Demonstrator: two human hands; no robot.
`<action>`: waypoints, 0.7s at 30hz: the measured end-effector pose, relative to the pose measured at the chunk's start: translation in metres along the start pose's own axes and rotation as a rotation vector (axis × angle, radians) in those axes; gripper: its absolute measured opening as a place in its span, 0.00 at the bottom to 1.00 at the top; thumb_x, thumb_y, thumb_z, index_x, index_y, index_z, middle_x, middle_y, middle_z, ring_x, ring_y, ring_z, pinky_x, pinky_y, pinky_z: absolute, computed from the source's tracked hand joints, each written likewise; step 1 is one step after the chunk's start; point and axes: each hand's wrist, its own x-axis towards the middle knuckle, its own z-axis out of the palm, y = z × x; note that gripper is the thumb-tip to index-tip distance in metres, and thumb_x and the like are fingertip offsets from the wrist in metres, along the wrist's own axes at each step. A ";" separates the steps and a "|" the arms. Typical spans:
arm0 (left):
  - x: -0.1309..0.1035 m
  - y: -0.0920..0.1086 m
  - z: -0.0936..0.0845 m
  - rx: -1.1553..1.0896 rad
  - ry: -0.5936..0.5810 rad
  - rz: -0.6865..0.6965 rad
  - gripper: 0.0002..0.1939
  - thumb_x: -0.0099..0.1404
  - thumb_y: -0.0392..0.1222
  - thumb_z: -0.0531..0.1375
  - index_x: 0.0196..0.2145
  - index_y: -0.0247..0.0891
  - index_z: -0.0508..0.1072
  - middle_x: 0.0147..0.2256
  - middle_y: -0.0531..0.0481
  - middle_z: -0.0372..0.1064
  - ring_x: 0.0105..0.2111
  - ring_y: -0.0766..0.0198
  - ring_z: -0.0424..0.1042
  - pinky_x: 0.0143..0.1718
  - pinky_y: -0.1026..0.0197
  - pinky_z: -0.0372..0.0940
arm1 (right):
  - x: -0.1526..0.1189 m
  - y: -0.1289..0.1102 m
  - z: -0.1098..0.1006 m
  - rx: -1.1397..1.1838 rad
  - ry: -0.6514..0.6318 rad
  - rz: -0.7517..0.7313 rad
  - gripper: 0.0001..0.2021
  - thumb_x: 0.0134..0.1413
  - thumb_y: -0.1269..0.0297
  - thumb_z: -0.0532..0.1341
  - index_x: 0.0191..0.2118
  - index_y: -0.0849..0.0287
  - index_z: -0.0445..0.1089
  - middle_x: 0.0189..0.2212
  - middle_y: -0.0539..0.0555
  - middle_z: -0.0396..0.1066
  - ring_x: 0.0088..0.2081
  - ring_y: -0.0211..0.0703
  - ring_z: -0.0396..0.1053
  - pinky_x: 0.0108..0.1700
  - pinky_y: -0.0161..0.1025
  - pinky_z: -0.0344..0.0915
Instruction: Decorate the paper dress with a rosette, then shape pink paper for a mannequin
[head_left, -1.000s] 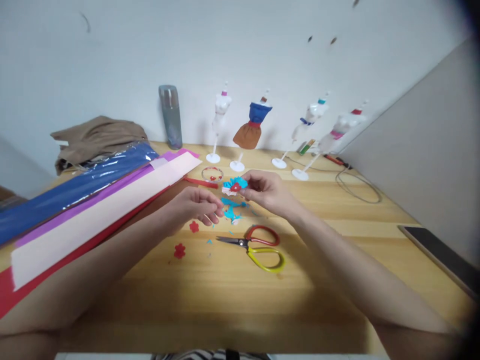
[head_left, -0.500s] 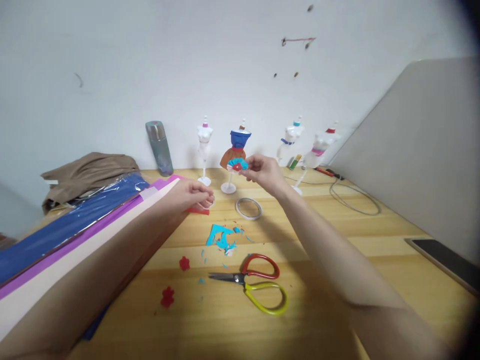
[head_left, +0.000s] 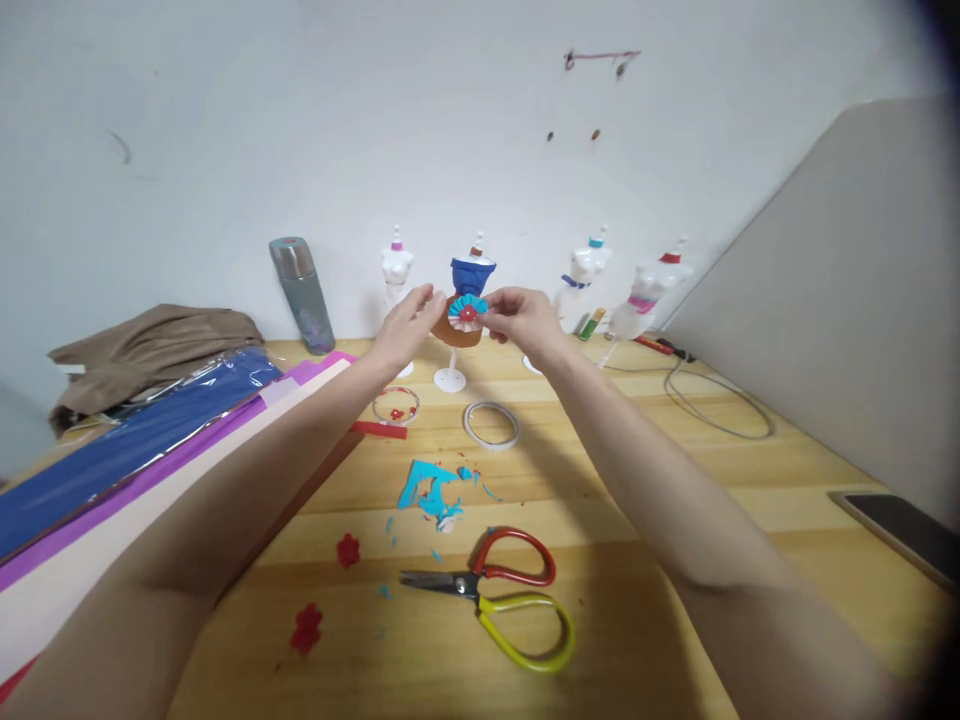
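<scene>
The right hand (head_left: 521,318) pinches a small blue pleated paper rosette with a red centre (head_left: 468,310) against the brown skirt of the blue-topped white dress-form figurine (head_left: 466,305). The left hand (head_left: 407,325), fingers loosely open, touches the skirt at nine o'clock. Below lies a light wooden tabletop (head_left: 660,420), with red-and-yellow-handled scissors (head_left: 499,595) at six o'clock. A white wall (head_left: 300,120) stands behind.
</scene>
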 end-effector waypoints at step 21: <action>0.055 -0.010 0.017 -0.247 -0.206 -0.051 0.37 0.77 0.65 0.42 0.52 0.35 0.80 0.58 0.39 0.77 0.68 0.46 0.65 0.72 0.44 0.50 | 0.011 0.007 0.000 0.057 0.046 -0.042 0.14 0.37 0.64 0.77 0.24 0.54 0.70 0.18 0.49 0.67 0.21 0.37 0.60 0.23 0.38 0.57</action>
